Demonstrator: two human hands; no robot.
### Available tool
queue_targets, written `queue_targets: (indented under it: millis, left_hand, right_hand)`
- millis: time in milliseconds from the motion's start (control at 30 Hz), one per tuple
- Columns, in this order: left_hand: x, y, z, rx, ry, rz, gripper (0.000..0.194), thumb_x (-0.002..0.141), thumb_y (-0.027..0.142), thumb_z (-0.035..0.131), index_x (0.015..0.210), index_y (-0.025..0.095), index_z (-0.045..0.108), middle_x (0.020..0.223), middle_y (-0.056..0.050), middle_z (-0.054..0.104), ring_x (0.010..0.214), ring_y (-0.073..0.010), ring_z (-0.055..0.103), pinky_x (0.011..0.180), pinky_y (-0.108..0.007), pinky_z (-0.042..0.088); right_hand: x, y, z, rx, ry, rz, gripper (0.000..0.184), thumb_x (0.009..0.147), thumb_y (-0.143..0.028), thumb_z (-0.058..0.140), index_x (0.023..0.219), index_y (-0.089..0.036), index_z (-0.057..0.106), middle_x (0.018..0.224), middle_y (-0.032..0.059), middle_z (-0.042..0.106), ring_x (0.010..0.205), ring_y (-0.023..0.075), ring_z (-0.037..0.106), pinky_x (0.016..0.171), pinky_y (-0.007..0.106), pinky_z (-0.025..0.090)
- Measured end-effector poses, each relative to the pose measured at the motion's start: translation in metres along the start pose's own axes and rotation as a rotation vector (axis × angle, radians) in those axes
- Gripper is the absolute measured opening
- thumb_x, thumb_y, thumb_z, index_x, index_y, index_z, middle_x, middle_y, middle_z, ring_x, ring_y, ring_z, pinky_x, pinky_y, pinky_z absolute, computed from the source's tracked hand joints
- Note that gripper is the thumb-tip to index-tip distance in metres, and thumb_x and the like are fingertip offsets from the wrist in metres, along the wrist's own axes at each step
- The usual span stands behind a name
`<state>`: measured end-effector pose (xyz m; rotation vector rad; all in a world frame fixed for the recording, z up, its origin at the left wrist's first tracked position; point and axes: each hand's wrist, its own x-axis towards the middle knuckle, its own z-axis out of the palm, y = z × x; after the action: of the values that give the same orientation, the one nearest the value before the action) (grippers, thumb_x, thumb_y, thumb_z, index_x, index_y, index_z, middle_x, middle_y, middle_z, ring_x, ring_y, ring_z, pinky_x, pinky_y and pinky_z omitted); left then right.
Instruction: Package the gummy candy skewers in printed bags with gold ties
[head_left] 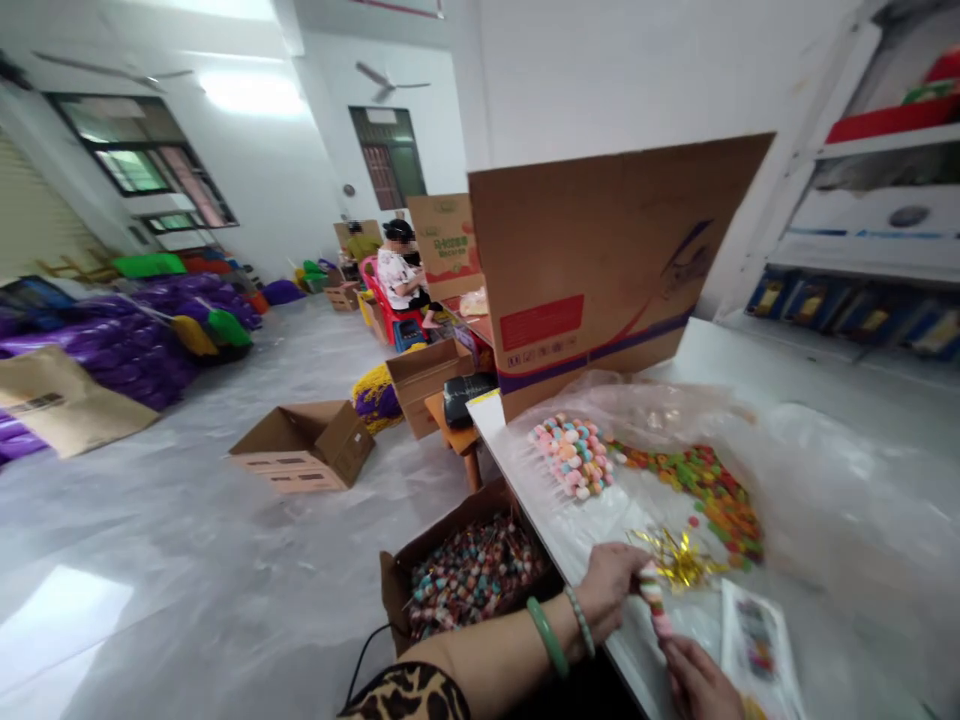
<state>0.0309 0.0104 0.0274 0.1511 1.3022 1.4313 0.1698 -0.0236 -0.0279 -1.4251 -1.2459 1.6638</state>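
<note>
Between my two hands is a short candy skewer [655, 604] with pink, white, green and red bands. My left hand [609, 582], with green and beaded bracelets at the wrist, pinches its upper end. Closed around the lower end is my right hand [699, 675], partly cut off by the frame. Just beyond the fingers lies a spray of gold foil ties [682, 562]. A white printed packet [756, 640] rests beside my right hand. Farther up the table are a stack of pastel candy skewers [574, 455] and a curved spread of colourful gummy rings [716, 490].
An open carton of colourful sweets [386, 600] stands below the table's left edge. A tall cardboard panel [622, 250] rises at the table's back, with clear plastic sheeting [847, 520] at right. A seated person [401, 275], an empty-looking carton [300, 450] and purple bundles [142, 335] are farther off.
</note>
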Motion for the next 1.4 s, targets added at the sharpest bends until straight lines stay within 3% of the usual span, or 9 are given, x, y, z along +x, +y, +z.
queue_targets:
  millis: [167, 233, 367, 567, 700, 833, 1133, 1233, 1400]
  left_hand:
    - [-0.028, 0.008, -0.009, 0.147, -0.205, -0.207, 0.025, 0.070, 0.034, 0.070, 0.083, 0.014, 0.066, 0.077, -0.003, 0.066, 0.064, -0.0119, 0.060, 0.064, -0.025, 0.051]
    - [-0.025, 0.002, -0.009, 0.231, -0.322, -0.127, 0.039, 0.074, 0.046, 0.067, 0.102, 0.019, 0.065, 0.097, -0.004, 0.068, 0.071, -0.0138, 0.064, 0.068, -0.028, 0.052]
    - [-0.035, -0.029, 0.001, 0.690, -0.450, 0.207, 0.041, 0.076, 0.050, 0.067, 0.098, 0.016, 0.068, 0.095, -0.006, 0.067, 0.071, -0.0137, 0.061, 0.066, -0.026, 0.048]
    - [-0.093, -0.101, 0.036, 1.385, -1.278, 0.869, 0.035, 0.092, 0.037, 0.054, 0.123, 0.023, 0.061, 0.112, -0.009, 0.063, 0.092, -0.0186, 0.062, 0.078, -0.030, 0.049]
    - [-0.088, -0.141, 0.067, 1.811, -1.277, 1.068, 0.037, 0.095, 0.031, 0.048, 0.128, 0.017, 0.056, 0.107, -0.011, 0.058, 0.082, -0.0199, 0.061, 0.066, -0.031, 0.046]
    - [-0.067, -0.159, 0.071, 1.731, -1.302, 0.970, 0.027, 0.097, 0.023, 0.042, 0.105, 0.015, 0.067, 0.094, -0.007, 0.057, 0.077, -0.0150, 0.058, 0.066, -0.027, 0.045]
    - [-0.057, -0.149, 0.036, 1.342, -1.237, 0.892, 0.032, 0.094, 0.011, 0.040, 0.115, 0.017, 0.063, 0.111, -0.008, 0.061, 0.098, -0.0144, 0.060, 0.086, -0.027, 0.049]
    - [-0.066, -0.144, 0.033, 1.451, -1.275, 1.016, 0.033, 0.094, 0.010, 0.038, 0.122, 0.014, 0.056, 0.113, -0.011, 0.060, 0.099, -0.0173, 0.059, 0.083, -0.031, 0.050]
    - [-0.072, -0.148, 0.048, 1.758, -1.284, 1.270, 0.025, 0.094, 0.010, 0.034, 0.096, 0.010, 0.059, 0.088, -0.011, 0.060, 0.079, -0.0226, 0.062, 0.062, -0.034, 0.046]
  right_hand:
    - [-0.048, -0.022, 0.005, 0.246, 0.086, -0.053, 0.037, 0.066, -0.050, 0.072, 0.060, -0.018, 0.055, 0.047, -0.0061, 0.038, 0.044, 0.0076, 0.030, 0.042, 0.022, 0.019]
    - [-0.053, -0.027, -0.011, 0.359, 0.128, -0.094, 0.029, 0.068, -0.044, 0.073, 0.066, -0.018, 0.059, 0.050, -0.0062, 0.043, 0.044, 0.0069, 0.031, 0.042, 0.021, 0.017]
    - [-0.077, -0.024, -0.066, 0.489, 0.194, -0.259, 0.019, 0.075, -0.036, 0.072, 0.082, -0.019, 0.068, 0.056, -0.0053, 0.050, 0.050, 0.0081, 0.040, 0.048, 0.022, 0.029]
    - [-0.137, 0.000, -0.126, 0.565, 0.496, -0.386, 0.012, 0.075, -0.029, 0.071, 0.079, -0.020, 0.065, 0.057, -0.0058, 0.049, 0.052, 0.0071, 0.039, 0.049, 0.021, 0.030]
    - [-0.134, 0.018, -0.134, 0.740, 0.499, -0.271, 0.021, 0.072, -0.031, 0.072, 0.080, -0.021, 0.055, 0.051, -0.0096, 0.041, 0.042, 0.0050, 0.026, 0.039, 0.018, 0.015]
    - [-0.105, 0.030, -0.129, 0.781, 0.472, -0.188, 0.030, 0.070, -0.034, 0.072, 0.079, -0.023, 0.046, 0.049, -0.0124, 0.039, 0.034, 0.0030, 0.020, 0.035, 0.016, 0.013]
    - [-0.079, 0.041, -0.126, 0.595, 0.586, -0.106, 0.030, 0.072, -0.037, 0.070, 0.077, -0.024, 0.044, 0.053, -0.0113, 0.047, 0.031, 0.0030, 0.028, 0.028, 0.014, 0.016]
    - [-0.085, 0.042, -0.123, 0.516, 0.603, -0.132, 0.029, 0.073, -0.038, 0.070, 0.077, -0.023, 0.045, 0.058, -0.0094, 0.052, 0.034, 0.0041, 0.034, 0.030, 0.015, 0.020]
    - [-0.094, 0.045, -0.119, 0.397, 0.709, -0.127, 0.028, 0.067, -0.033, 0.074, 0.073, -0.020, 0.051, 0.049, -0.0113, 0.040, 0.041, 0.0048, 0.031, 0.038, 0.017, 0.023]
